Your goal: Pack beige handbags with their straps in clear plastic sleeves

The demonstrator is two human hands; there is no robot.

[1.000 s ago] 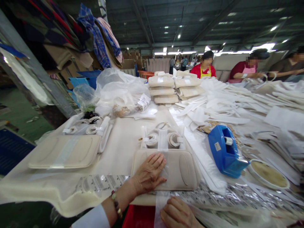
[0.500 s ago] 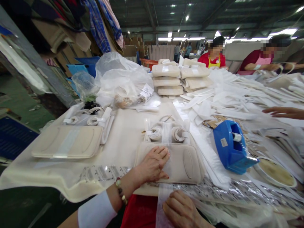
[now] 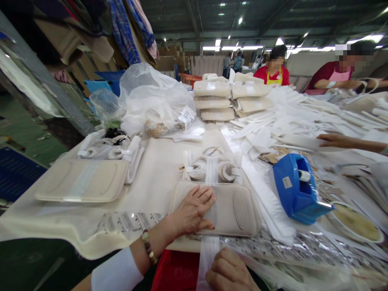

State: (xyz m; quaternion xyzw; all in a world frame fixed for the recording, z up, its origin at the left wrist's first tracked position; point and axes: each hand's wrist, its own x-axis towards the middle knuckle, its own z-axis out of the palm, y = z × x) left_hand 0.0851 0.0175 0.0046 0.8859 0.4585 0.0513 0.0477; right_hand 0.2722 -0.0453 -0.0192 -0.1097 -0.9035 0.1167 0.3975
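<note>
A beige bag (image 3: 235,214) lies on the table in front of me, its rolled, wrapped handles (image 3: 227,171) on the far side. A translucent plastic strip (image 3: 212,173) runs over the middle of the bag and hangs down past the table's near edge. My left hand (image 3: 194,210) rests flat on the bag and the strip, fingers stretched out. Below the edge, my right hand (image 3: 228,270) is closed around the hanging end of the strip; its fingertips are partly hidden.
Another wrapped beige bag (image 3: 81,180) lies at left. A blue tape dispenser (image 3: 291,194) and a round container (image 3: 356,222) stand at right. Stacked bags (image 3: 212,103) and a plastic sack (image 3: 151,97) are behind. A co-worker's hand (image 3: 336,140) reaches in from the right.
My left hand stays pressed on the bag, while my right hand has shifted slightly downward with the strip. The co-worker's hand at right has moved further left over the white pieces.
</note>
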